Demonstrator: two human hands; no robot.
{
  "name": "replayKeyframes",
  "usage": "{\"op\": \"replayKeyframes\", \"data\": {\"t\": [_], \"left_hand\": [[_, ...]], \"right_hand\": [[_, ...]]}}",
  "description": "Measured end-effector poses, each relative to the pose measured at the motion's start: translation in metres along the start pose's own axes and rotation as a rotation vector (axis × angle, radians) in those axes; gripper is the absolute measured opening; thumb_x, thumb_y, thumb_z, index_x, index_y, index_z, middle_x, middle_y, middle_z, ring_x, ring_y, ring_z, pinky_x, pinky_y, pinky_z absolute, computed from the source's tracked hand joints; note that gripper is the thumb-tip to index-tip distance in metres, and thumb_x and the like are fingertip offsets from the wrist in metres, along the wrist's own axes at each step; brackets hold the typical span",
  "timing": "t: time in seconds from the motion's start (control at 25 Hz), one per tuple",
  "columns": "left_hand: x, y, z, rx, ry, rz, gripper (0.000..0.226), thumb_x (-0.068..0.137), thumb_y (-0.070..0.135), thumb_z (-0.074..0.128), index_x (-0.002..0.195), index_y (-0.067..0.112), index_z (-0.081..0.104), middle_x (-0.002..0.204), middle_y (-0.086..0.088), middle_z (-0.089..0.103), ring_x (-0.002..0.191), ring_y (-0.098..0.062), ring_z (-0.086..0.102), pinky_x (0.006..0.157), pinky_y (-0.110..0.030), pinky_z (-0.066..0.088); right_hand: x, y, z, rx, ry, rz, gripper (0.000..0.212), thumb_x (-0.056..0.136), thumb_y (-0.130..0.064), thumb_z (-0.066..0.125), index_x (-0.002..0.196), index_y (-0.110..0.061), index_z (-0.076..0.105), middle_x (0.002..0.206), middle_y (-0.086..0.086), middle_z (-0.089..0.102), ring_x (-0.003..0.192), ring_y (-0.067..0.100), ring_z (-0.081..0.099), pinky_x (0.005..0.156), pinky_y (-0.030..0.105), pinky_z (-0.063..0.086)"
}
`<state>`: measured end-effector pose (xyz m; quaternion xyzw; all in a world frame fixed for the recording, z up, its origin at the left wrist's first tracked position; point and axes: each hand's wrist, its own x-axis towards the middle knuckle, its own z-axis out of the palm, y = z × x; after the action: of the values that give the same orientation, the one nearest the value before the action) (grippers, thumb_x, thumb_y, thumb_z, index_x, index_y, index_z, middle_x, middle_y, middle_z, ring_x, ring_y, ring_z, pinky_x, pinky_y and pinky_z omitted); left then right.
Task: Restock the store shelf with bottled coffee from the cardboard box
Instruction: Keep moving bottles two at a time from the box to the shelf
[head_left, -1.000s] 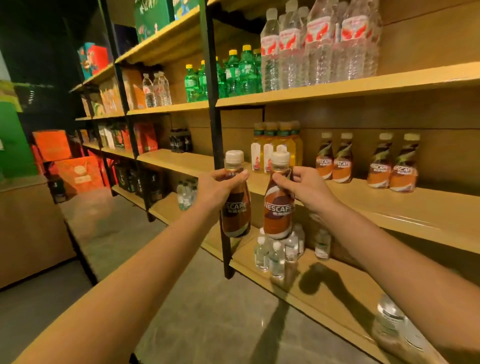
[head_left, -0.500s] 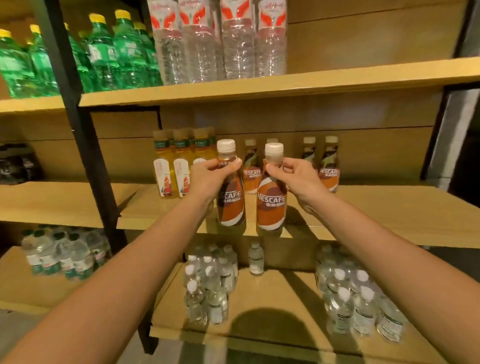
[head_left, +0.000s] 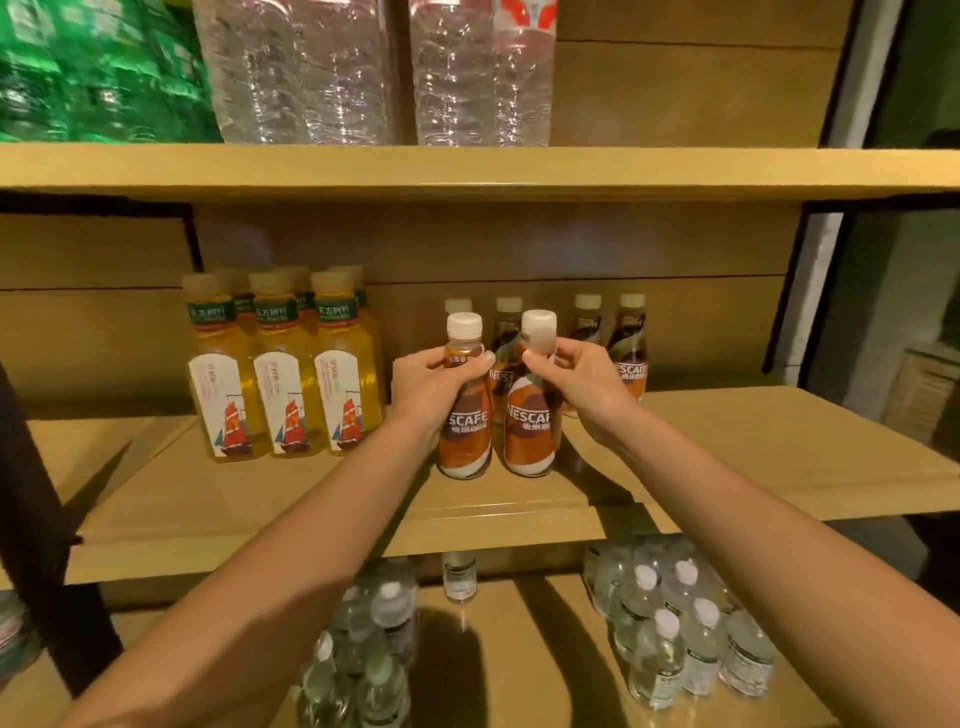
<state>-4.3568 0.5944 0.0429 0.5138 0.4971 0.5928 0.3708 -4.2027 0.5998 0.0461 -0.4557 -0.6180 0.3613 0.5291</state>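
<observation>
Two coffee-filled bottles on shelf; left hand, right hand, fingers tight round each neck.

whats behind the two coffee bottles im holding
Four more coffee bottles stand in a row at the back of the shelf. The held bottles, left hand and right hand cover much of three; the rightmost shows most.
</observation>
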Motion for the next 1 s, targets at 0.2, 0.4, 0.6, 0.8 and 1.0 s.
{"op": "replayKeyframes", "data": {"t": [0.2, 0.4, 0.6, 0.8, 1.0], "left_hand": [[0.017, -0.012, 0.008, -0.029, 0.023, -0.019, 0.032, 0.077, 0.024, 0.074, 0.108, 0.017, 0.067, 0.098, 0.003, 0.067, 0.090, -0.016, 0.064, 0.081, -0.034, 0.052], [0.014, -0.022, 0.004, 0.025, -0.084, 0.034, 0.050, 0.081, 0.032, 0.069, 0.127, 0.021, 0.051, 0.106, 0.009, 0.057, 0.102, -0.011, 0.056, 0.084, -0.028, 0.046], [0.009, -0.081, -0.019, 0.771, -0.257, 0.054, 0.059, 0.073, 0.065, 0.063, 0.118, 0.027, 0.058, 0.117, 0.003, 0.063, 0.111, -0.018, 0.056, 0.100, -0.040, 0.041], [0.030, -0.094, -0.010, 1.106, -0.196, 0.030, 0.071, 0.077, 0.076, 0.039, 0.126, 0.027, 0.054, 0.131, -0.004, 0.056, 0.126, -0.027, 0.045, 0.108, -0.049, 0.025], [0.051, -0.100, -0.009, 1.194, -0.214, -0.016, 0.079, 0.075, 0.081, 0.032, 0.131, 0.027, 0.048, 0.138, -0.006, 0.050, 0.131, -0.030, 0.040, 0.109, -0.048, 0.025]], "right_hand": [[0.020, 0.015, 0.003, 0.006, -0.048, -0.020, 0.030, 0.091, -0.022, 0.057, 0.118, -0.011, 0.060, 0.106, 0.006, 0.069, 0.098, 0.017, 0.066, 0.085, 0.032, 0.054], [0.013, 0.029, 0.004, -0.052, -0.017, -0.053, 0.050, 0.089, -0.032, 0.058, 0.134, -0.014, 0.046, 0.118, -0.003, 0.059, 0.110, 0.012, 0.057, 0.086, 0.024, 0.049], [-0.013, 0.072, -0.003, -0.685, -0.130, 0.043, 0.051, 0.080, -0.061, 0.054, 0.100, -0.016, 0.065, 0.092, -0.006, 0.068, 0.084, 0.011, 0.063, 0.075, 0.024, 0.049], [-0.001, 0.083, 0.012, -0.950, -0.035, -0.026, 0.048, 0.085, -0.061, 0.048, 0.094, -0.017, 0.061, 0.092, 0.000, 0.067, 0.085, 0.017, 0.060, 0.081, 0.033, 0.047], [0.018, 0.094, 0.020, -0.972, -0.056, 0.009, 0.050, 0.089, -0.058, 0.041, 0.108, -0.016, 0.058, 0.114, 0.005, 0.063, 0.110, 0.025, 0.053, 0.095, 0.040, 0.040]]}}
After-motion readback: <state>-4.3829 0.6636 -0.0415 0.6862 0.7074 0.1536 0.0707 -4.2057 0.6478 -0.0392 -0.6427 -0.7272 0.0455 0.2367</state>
